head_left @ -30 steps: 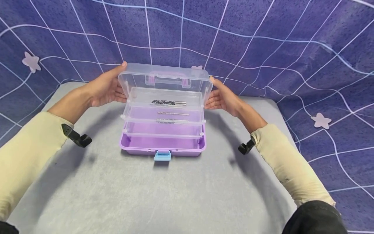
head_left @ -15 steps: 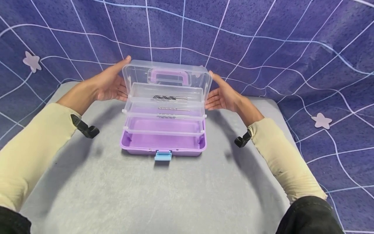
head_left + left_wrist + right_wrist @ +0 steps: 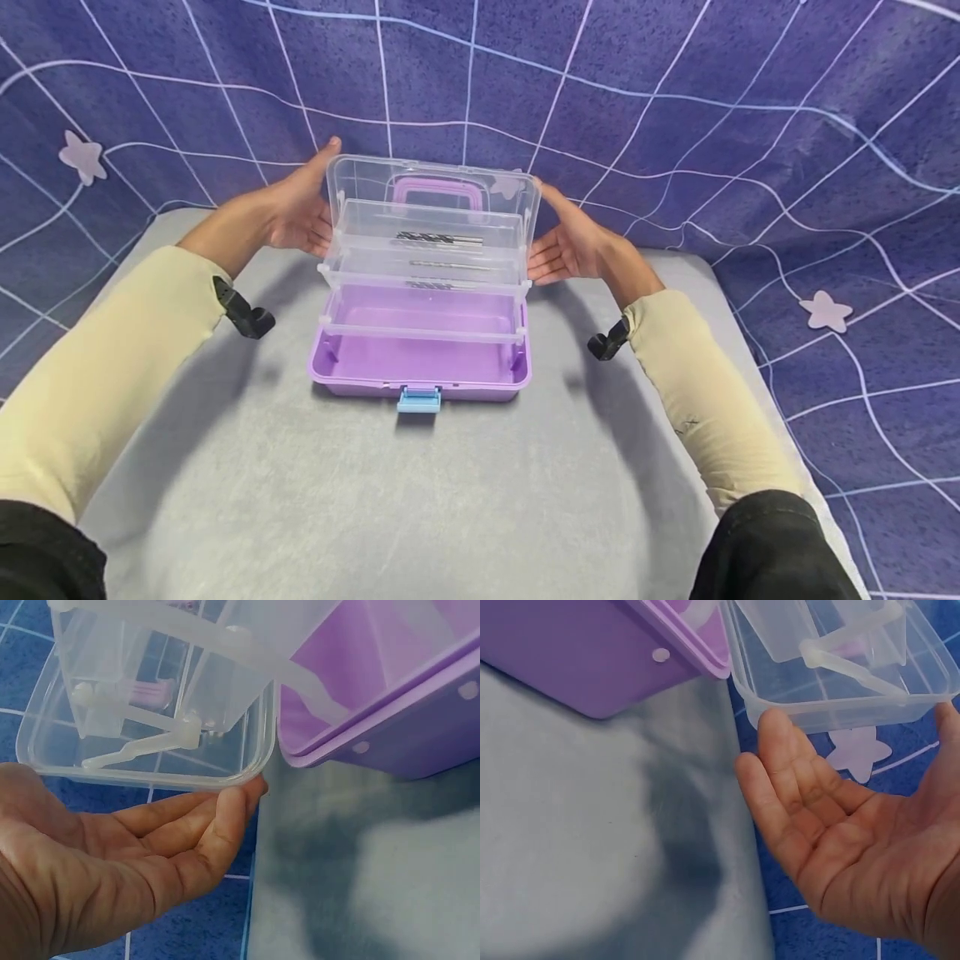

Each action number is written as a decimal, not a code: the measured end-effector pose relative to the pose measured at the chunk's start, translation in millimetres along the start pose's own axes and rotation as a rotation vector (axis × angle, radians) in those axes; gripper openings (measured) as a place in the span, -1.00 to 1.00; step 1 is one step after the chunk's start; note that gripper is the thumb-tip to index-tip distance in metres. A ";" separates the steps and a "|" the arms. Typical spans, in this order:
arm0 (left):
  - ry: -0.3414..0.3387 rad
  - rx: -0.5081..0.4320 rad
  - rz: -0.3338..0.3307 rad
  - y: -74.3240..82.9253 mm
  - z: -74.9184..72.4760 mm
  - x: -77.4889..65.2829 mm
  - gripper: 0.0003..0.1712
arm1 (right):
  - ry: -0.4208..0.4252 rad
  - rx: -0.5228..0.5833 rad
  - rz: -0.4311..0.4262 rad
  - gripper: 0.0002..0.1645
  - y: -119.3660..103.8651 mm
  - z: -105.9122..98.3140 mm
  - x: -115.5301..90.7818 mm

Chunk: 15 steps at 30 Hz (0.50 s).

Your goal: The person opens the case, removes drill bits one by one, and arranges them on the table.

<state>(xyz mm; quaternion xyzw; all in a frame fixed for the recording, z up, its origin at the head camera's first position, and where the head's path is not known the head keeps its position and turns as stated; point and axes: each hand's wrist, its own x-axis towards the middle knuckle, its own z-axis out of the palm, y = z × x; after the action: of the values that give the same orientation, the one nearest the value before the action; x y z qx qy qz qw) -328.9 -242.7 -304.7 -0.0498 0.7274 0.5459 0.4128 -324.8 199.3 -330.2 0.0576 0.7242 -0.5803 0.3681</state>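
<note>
A purple toolbox [image 3: 457, 388] with a blue latch [image 3: 418, 402] stands on the grey table, its clear lid [image 3: 352, 179] tilted back. Clear cantilever trays [image 3: 491, 220] rise in steps inside. A thick dark drill bit [image 3: 438, 240] lies in the top tray; a thin drill bit [image 3: 450, 265] and another spiral one show lower. My left hand [image 3: 300, 212] touches the lid's left side, fingers extended and thumb up near its upper corner. On the lid's right side, my right hand [image 3: 573, 242] does likewise. Both wrist views show loosely extended fingers along the lid's outside.
Behind the table hangs a purple-blue cloth [image 3: 675, 75] with a grid pattern and pale stars. The grey table [image 3: 420, 508] stretches in front of the box. Black straps [image 3: 243, 312] stick out from both sleeves.
The lid has tipped farther back and the trays have risen and moved back with it, uncovering more of the purple base. Both hands have moved along with the lid.
</note>
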 end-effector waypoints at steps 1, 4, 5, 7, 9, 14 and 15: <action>0.000 0.008 -0.013 1.2 -0.3 1.2 0.78 | 0.001 0.000 0.009 0.42 0.0 -0.7 1.9; 0.005 0.035 -0.048 4.5 -1.3 5.0 0.82 | 0.009 -0.008 0.035 0.41 -0.6 -1.4 7.1; 0.012 0.046 -0.057 5.4 -1.5 6.6 0.82 | 0.011 -0.012 0.045 0.41 -0.9 -1.3 8.3; 0.015 0.063 -0.073 7.0 -2.3 9.0 0.82 | 0.011 -0.017 0.065 0.40 -1.5 -1.2 10.6; 0.015 0.068 -0.086 8.4 -3.0 11.4 0.81 | 0.010 -0.028 0.074 0.38 -1.9 -0.6 12.4; 0.000 0.045 -0.081 6.2 -4.5 13.0 0.58 | 0.048 -0.048 0.004 0.22 2.7 3.4 16.8; 0.001 0.047 -0.072 4.5 -5.1 13.1 0.56 | 0.069 -0.044 -0.030 0.17 4.7 4.9 17.0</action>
<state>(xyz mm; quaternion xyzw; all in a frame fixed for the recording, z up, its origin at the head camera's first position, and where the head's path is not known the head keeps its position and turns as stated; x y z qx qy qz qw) -342.6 -240.2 -309.6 -0.0664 0.7379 0.5134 0.4329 -332.3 190.6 -344.4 0.0584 0.7498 -0.5674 0.3353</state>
